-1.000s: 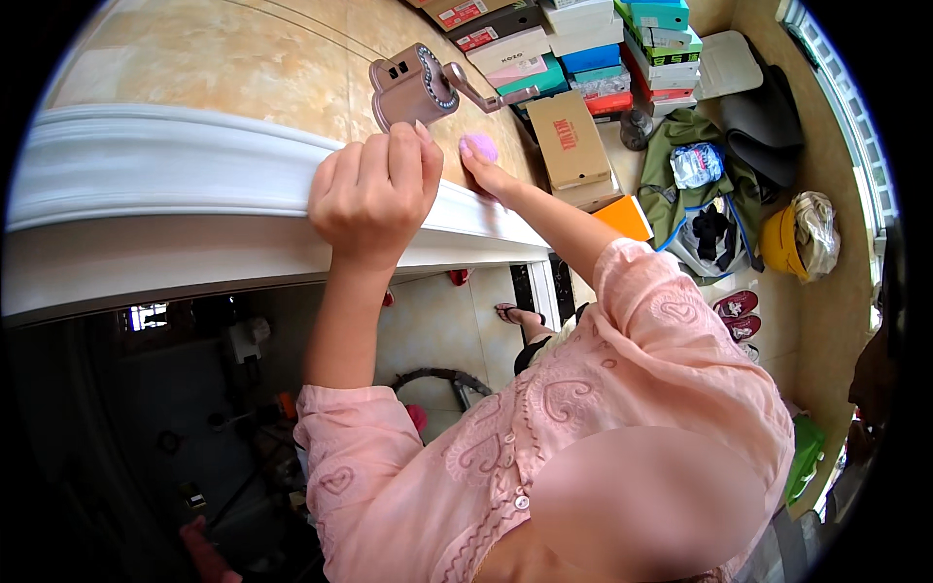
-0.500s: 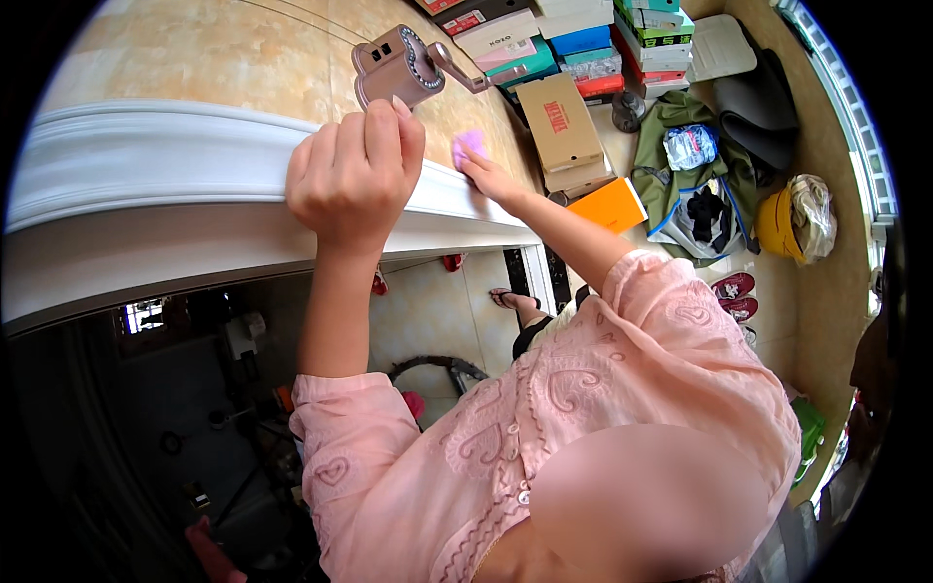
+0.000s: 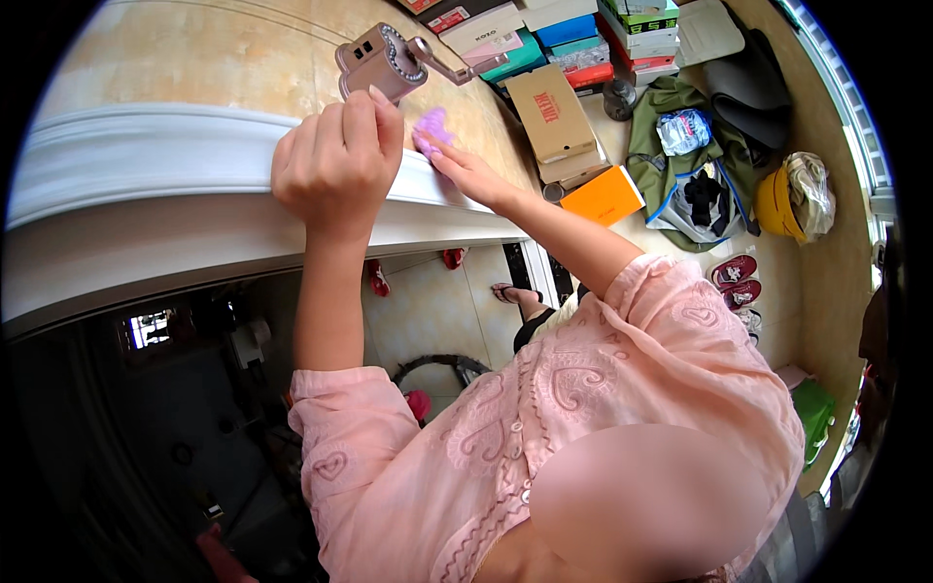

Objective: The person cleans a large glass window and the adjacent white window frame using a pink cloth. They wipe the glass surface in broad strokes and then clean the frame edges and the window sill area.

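Note:
My left hand is closed in a fist against a white moulded frame; whatever lies within its fingers is hidden. Just beyond the fist is a rose-coloured metal fitting with a round studded face and a lever-like arm. To the right, my right hand holds a crumpled purple cloth under its fingertips. The cloth lies at the upper edge of the white frame, where it meets a tan marbled surface.
Stacked shoe boxes, a brown box and an orange box stand on the right. Farther right are an open green bag, a yellow bucket-like thing and dark red shoes. Below the frame lies a dim room.
My right hand has slid left along the frame with the purple cloth, coming closer to my left fist. The fist stays closed, slightly farther left. The whole view has shifted a little.

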Available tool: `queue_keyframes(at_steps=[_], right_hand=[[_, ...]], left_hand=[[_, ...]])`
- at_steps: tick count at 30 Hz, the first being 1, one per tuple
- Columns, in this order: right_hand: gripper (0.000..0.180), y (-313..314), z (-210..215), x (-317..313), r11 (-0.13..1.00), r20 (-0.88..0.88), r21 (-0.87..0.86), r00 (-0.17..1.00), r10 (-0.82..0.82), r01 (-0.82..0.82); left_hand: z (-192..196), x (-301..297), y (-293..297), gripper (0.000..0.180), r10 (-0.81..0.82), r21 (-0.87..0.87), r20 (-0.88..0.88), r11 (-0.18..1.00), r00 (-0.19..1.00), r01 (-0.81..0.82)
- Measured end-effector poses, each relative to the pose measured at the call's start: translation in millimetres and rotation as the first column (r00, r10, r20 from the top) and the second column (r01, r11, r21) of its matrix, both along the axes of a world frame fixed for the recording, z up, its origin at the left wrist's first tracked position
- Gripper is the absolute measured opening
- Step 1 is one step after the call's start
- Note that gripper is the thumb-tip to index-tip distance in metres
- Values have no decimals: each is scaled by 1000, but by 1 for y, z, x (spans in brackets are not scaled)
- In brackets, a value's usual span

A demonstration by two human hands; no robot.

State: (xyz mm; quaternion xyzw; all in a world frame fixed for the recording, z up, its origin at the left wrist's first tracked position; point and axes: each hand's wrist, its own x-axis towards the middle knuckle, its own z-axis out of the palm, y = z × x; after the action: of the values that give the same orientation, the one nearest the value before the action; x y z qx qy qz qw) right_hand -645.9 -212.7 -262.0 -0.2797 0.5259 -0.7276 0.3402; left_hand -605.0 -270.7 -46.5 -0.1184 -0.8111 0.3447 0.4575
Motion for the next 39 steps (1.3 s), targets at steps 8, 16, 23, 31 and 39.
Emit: queue_keyframes(at_steps=[8, 16, 23, 31, 39], right_hand=[[56, -13, -41, -4, 999, 46, 32, 999, 0, -1], [52, -61, -45, -53, 992, 120, 74, 986, -112, 104], [52, -91, -90, -82, 963, 83, 184, 974, -213, 195], [55, -60, -155, -44, 908, 174, 416, 976, -134, 50], [45, 13, -79, -32, 930, 825, -353, 502, 259, 101]], left_hand=[[2, 7, 3, 19, 0, 3, 68, 1000, 998, 0], [7, 11, 4, 9, 8, -18, 131, 1000, 991, -6], [7, 13, 2, 10, 38, -22, 160, 999, 986, -35], [8, 11, 5, 13, 77, -62, 142, 996, 987, -69], [5, 9, 8, 12, 90, -10, 95, 996, 991, -90]])
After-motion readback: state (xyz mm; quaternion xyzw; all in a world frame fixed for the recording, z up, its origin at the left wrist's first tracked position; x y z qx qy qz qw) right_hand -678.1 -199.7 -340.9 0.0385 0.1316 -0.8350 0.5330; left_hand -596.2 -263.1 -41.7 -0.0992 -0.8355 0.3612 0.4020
